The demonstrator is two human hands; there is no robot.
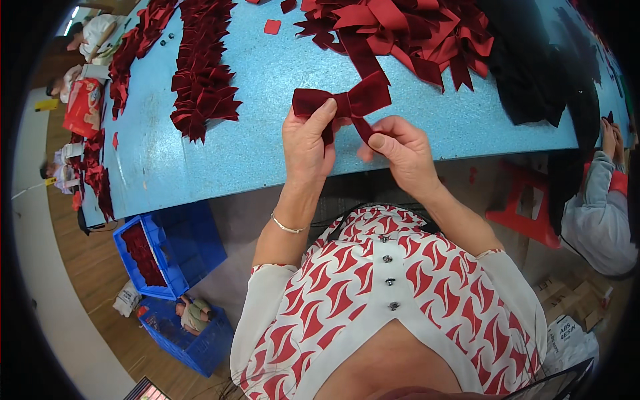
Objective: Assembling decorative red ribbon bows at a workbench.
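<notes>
A dark red velvet bow (370, 97) is held up just over the near edge of the blue table. My left hand (309, 141) pinches its left loop near the knot, thumb on top. Lower right of the knot, my right hand (405, 148) grips a ribbon tail of the bow between thumb and fingers. Beyond the bow lies a heap of loose red ribbon pieces (407, 33), one strip reaching toward it. Left of my hands, finished-looking bows are stacked in a long row (203, 73).
The blue table (267, 143) spans the far side. Black cloth (527, 73) lies on its right. Blue crates (190, 250) stand below at left, one holding dark red fabric. A red stool (527, 203) is under the table at right. Another person's sleeve (597, 220) shows far right.
</notes>
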